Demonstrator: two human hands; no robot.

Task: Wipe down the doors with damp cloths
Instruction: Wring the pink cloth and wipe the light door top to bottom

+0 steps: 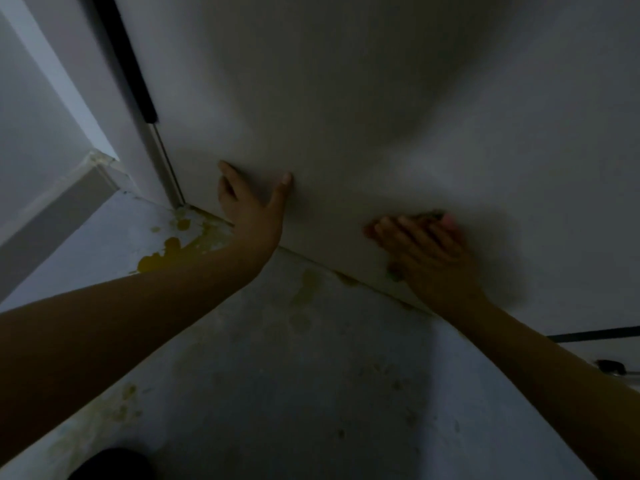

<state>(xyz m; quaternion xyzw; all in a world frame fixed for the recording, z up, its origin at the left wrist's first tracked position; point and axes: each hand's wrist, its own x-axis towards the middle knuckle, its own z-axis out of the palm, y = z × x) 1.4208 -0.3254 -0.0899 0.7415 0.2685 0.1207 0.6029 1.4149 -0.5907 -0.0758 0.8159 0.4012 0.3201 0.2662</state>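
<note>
A plain white door fills the upper part of the dim head view, its bottom edge running diagonally above the floor. My left hand rests flat against the door near its lower left corner, fingers spread, holding nothing. My right hand presses on the door's lower part, palm down over a cloth. Only a dark sliver of the cloth shows past the fingertips and by the wrist; the rest is hidden under the hand.
A grey floor with yellow stains lies below the door. A dark strip and metal rod run along the door's left edge. A white wall with a skirting board stands at the left. A dark latch-like piece sits far right.
</note>
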